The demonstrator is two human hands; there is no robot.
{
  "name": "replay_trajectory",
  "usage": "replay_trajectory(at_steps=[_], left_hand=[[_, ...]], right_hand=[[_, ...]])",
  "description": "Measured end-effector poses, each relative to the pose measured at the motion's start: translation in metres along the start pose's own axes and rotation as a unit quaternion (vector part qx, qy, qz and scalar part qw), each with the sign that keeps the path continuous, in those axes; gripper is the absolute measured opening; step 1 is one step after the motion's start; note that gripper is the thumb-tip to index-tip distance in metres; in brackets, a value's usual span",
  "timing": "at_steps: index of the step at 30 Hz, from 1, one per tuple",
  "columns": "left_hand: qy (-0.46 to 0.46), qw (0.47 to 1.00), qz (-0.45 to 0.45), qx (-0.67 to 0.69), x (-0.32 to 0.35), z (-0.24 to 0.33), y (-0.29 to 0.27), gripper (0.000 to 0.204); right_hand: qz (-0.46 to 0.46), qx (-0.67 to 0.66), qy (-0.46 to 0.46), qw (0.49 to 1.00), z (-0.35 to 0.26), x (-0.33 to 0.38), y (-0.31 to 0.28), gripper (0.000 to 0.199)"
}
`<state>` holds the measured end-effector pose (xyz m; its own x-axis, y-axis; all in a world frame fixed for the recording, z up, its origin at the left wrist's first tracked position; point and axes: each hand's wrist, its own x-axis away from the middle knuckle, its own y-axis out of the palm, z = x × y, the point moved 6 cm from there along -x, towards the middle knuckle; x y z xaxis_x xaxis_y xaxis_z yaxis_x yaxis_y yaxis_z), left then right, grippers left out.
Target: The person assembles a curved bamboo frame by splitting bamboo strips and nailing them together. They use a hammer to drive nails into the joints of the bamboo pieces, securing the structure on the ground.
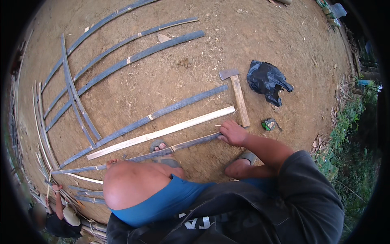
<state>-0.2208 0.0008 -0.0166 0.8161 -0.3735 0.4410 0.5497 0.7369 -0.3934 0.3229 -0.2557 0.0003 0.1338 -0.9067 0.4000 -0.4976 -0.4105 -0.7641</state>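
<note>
A long dark bamboo strip (191, 143) lies across in front of my legs, passing over my sandalled left foot. My right hand (234, 133) is closed on its right end, and a small pale stick-like piece (218, 125) pokes out by the fingers. Farther left, the fingers of my left hand (111, 162) show at the same strip; my bare knee hides the rest of that hand. Just beyond lies a pale split bamboo strip (162, 133), its light face up. A hatchet (239, 97) with a wooden handle rests beside my right hand.
Several dark bamboo strips (134, 59) lie spread on the dirt ground, some crossing at the left. A black plastic bag (266, 79) and a green tape measure (269, 124) are to the right. Another person (61, 211) holds a thin strip at lower left. Plants (345, 138) edge the right.
</note>
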Motion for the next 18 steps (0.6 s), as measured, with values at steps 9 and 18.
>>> replay_trajectory(at_steps=[9,18], left_hand=[[0.047,0.925,-0.344,0.156,0.041,0.071,0.117,0.030],[0.234,0.601,-0.741,-0.183,0.319,0.163,0.264,0.070]], right_hand=[[0.030,-0.099,0.135,0.985,0.010,0.001,0.011,0.028],[0.258,-0.245,0.303,0.884,0.050,0.002,-0.044,0.025]])
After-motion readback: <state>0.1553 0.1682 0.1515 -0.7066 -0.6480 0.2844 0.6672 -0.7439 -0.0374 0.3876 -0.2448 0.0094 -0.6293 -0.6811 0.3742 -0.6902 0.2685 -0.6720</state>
